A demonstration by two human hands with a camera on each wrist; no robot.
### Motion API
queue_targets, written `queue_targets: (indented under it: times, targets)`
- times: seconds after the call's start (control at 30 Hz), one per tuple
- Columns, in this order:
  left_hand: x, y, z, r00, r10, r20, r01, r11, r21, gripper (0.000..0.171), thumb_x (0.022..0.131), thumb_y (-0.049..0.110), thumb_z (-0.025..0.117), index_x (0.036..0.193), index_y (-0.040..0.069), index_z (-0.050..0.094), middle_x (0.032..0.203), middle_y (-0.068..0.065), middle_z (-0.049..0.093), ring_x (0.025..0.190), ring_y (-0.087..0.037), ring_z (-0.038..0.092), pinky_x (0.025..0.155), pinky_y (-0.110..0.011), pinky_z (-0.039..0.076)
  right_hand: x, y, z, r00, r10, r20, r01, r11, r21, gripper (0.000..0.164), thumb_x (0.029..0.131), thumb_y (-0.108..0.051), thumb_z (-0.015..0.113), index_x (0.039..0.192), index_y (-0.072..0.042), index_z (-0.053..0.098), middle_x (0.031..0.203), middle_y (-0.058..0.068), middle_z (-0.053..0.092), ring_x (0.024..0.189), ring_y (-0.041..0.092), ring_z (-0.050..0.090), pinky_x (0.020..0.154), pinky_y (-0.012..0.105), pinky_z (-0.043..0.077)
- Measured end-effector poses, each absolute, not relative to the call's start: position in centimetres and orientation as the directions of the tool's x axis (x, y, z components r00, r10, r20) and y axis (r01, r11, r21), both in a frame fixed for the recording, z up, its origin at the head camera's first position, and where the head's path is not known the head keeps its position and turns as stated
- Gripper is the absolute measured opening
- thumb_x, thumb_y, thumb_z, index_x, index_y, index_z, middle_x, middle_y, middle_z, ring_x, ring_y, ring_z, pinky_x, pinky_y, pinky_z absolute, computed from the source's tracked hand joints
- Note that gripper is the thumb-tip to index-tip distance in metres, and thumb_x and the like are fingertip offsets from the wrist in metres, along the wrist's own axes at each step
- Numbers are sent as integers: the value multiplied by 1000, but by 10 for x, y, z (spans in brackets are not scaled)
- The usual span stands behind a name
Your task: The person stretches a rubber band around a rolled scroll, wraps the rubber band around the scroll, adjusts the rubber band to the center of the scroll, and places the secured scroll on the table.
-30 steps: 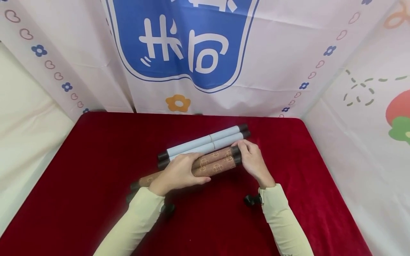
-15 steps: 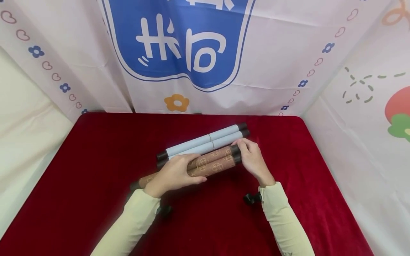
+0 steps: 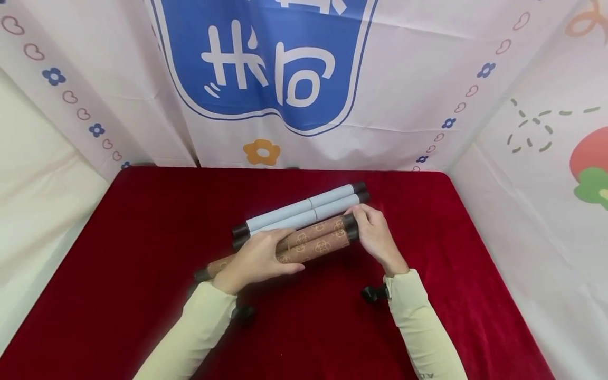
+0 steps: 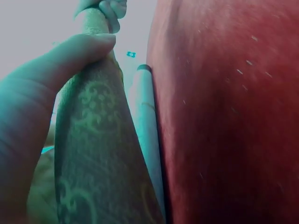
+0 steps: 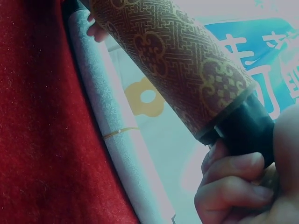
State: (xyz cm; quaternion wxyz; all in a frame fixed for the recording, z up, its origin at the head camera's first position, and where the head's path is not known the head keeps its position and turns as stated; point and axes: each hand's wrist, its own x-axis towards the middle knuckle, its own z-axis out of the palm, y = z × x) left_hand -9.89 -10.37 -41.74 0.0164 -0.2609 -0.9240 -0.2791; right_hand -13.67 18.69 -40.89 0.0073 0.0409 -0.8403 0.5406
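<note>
A pair of brown scroll rolls [image 3: 323,244] with gold floral patterns and dark end knobs lies slanted side by side in both hands. My left hand [image 3: 256,257] grips the rolls around their middle, fingers over the far side and thumb along the near side. In the left wrist view, the thumb [image 4: 65,58] lies across the patterned roll. My right hand [image 3: 376,236] grips the dark knobs at the right end; the right wrist view shows its curled fingers [image 5: 233,182] beneath a dark knob [image 5: 250,123]. The brown rolls' left end is partly hidden by the left forearm.
Just behind, a pair of pale blue scroll rolls [image 3: 304,209] with dark ends and a thin band lies on the red velvet table [image 3: 166,221]. A printed white cloth [image 3: 404,95] hangs behind the table's far edge.
My left hand has slid slightly leftward along the brown rolls, showing more of their pattern and a thin band. The right hand keeps its grip; the pale blue rolls stay put.
</note>
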Motion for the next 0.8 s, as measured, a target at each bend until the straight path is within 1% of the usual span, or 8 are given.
queue_targets:
  times: [0.13,0.3,0.4,0.47,0.53,0.63,0.7,0.8]
  targets:
    - [-94,-118,-418,-860,468,203,501,698,512,68,72,49,92,127,14,72,100,6,75,85,-8,65,75,-31,55,-137,188,-407,-996,-61,65,-84,422,-902,36,113,-27,45,105,-9,75,99,13,67,90,22,54,77,32,45]
    - [-91,-127,-418,-854,476,210,511,693,508,69,71,46,92,130,14,72,98,7,74,82,-7,63,72,-27,55,-136,188,-406,-996,-63,60,-81,421,-904,35,113,-28,45,105,-11,75,99,12,67,89,22,55,77,33,45]
    - [-88,-130,-419,-859,474,191,501,708,498,73,73,46,92,134,13,70,105,4,76,90,-10,67,78,-32,58,-136,187,-406,-997,-67,46,-71,433,-898,35,113,-28,45,105,-11,74,100,11,67,90,22,55,78,33,45]
    - [-85,-133,-420,-864,469,183,494,717,492,74,74,45,92,135,10,69,114,0,77,100,-15,71,85,-37,60,-136,189,-406,-997,-64,31,-56,444,-894,35,112,-29,45,106,-11,74,100,11,67,90,21,55,78,33,45]
    - [-83,-136,-420,-869,460,183,486,722,492,75,74,42,93,136,7,68,122,-4,76,109,-20,73,92,-42,61,-137,192,-405,-998,-58,-6,-22,458,-889,36,112,-31,45,108,-10,74,98,12,65,84,20,55,73,32,47]
    - [-81,-135,-424,-872,449,198,483,715,505,75,74,38,95,135,4,68,125,-8,76,115,-24,73,96,-44,60,-137,198,-404,-997,-37,-74,45,502,-863,39,111,-37,45,115,-11,73,99,14,65,75,19,57,65,30,50]
    - [-82,-132,-426,-871,444,210,485,710,510,72,74,37,96,133,5,70,122,-6,77,111,-23,74,94,-42,61,-138,202,-403,-993,-24,-117,85,539,-838,43,111,-42,45,124,-9,70,104,17,67,71,18,60,62,29,53]
    - [-84,-124,-429,-880,424,217,472,721,507,66,72,38,98,126,9,73,108,1,77,96,-16,73,84,-37,60,-139,206,-404,-989,0,-148,120,593,-796,50,111,-45,44,134,-5,64,116,18,71,77,18,68,68,28,57]
